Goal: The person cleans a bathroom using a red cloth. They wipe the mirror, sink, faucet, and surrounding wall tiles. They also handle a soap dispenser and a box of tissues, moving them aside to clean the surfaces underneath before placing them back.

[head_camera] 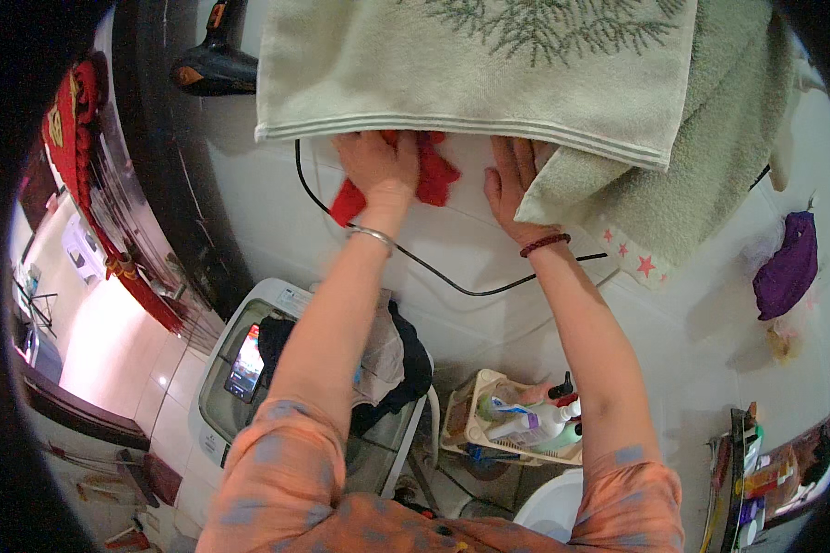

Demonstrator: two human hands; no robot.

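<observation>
My left hand [379, 166] presses a red cloth [437, 178] against the white tiled wall [449, 238], its fingertips partly behind the hem of a hanging light green towel [470, 83]. To its right my right hand [513, 183] rests on the tiles, thumb apart and nothing seen in it. Its fingertips go out of sight under the same hem. A second green towel [716, 138] with pink stars near its edge hangs beside it, and its folded corner touches that hand. A black cable [449, 282] runs along the wall below both hands.
A black hair dryer [214, 69] hangs upper left. Below my left arm, a phone [245, 363] and dark cloths [404, 345] lie on a washing machine [207, 422]. A beige basket [481, 387] holds bottles. A purple cloth [788, 269] hangs at right, near a shelf [733, 477].
</observation>
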